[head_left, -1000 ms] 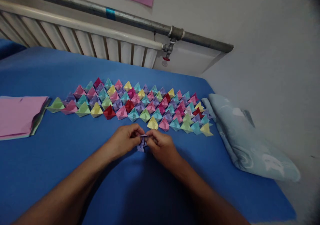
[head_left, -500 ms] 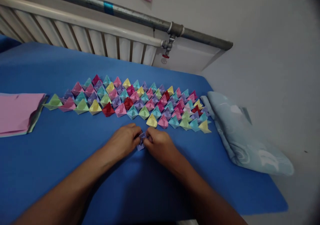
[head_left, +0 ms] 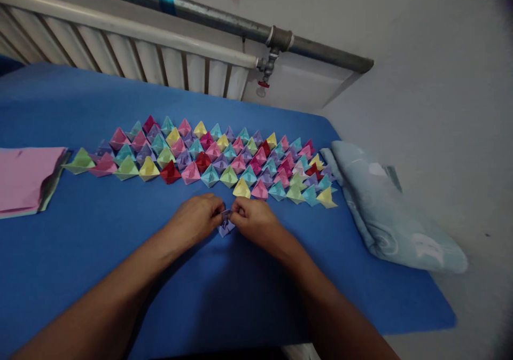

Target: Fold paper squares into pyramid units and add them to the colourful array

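Between my two hands is a small folded purple paper (head_left: 226, 227), partly covered by fingers. My left hand (head_left: 200, 214) pinches its left side, and my right hand (head_left: 253, 217) pinches its right side. Both hands are closed, with the fingertips close together. Just beyond them stand rows of folded paper boats in many colours. Nearest to the hands are a yellow paper boat (head_left: 241, 189) and a pink paper boat (head_left: 259, 190). A blue paper boat (head_left: 210, 177) sits a little farther left.
A stack of coloured paper sheets (head_left: 30, 178), pink on top, lies at the left on the blue surface (head_left: 100, 232). At the right is a folded light-blue blanket (head_left: 380, 210). A white radiator (head_left: 174, 71) and a metal pipe (head_left: 224, 23) run along the wall behind.
The camera view has shifted slightly. Both hands remain on the purple paper, which now shows a wider lower part between the fingers.
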{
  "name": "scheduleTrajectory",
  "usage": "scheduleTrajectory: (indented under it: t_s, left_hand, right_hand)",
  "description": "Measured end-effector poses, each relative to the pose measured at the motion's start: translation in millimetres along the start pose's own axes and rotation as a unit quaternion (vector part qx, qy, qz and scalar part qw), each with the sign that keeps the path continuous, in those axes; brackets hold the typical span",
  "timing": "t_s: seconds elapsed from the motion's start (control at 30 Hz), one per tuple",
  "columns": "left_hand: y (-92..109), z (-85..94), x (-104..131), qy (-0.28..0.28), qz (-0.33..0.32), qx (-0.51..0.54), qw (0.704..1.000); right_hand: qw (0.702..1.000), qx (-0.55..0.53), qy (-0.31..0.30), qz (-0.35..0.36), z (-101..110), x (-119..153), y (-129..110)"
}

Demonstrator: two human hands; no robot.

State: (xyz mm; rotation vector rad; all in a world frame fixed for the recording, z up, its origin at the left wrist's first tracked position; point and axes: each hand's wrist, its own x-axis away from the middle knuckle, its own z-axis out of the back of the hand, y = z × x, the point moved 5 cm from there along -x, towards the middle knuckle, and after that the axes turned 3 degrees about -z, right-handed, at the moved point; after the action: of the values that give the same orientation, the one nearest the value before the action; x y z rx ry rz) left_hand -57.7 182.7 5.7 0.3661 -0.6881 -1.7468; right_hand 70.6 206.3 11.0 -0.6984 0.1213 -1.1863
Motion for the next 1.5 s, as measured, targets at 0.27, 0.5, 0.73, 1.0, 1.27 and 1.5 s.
scheduleTrajectory:
  t_s: [0.27, 0.5, 0.73, 1.0, 1.27, 1.5]
  left_hand:
    - [1.7, 2.5, -1.0, -0.008, 0.004, -0.002, 1.0]
    - [6.1, -3.9, 0.8, 0.017, -0.023, -0.055, 0.998]
    - [4.7, -5.6, 0.3, 0.003, -0.025, -0.054, 0.998]
    - [3.0, 5.6, 3.2, 0.011, -0.032, 0.082, 0.996]
    - [-9.0, 19.9, 0.9, 0.032, 0.013, 0.212, 0.977]
    - [-7.1, 16.2, 0.6, 0.021, 0.007, 0.238, 0.971]
  right_hand:
    - [0.999, 0.038, 0.009, -0.007, -2.6, 2.5, -4.0]
    - [0.999, 0.038, 0.024, 0.004, -4.3, 4.3, -2.1]
    - [0.999, 0.024, 0.026, 0.009, -2.8, 5.2, -4.4]
    - [0.999, 0.011, 0.034, 0.042, -3.3, 10.2, -4.8]
    - [0.981, -0.092, 0.048, 0.165, 0.7, 15.4, -11.8]
    - [0.987, -0.051, -0.015, 0.148, 14.9, 36.7, -18.0]
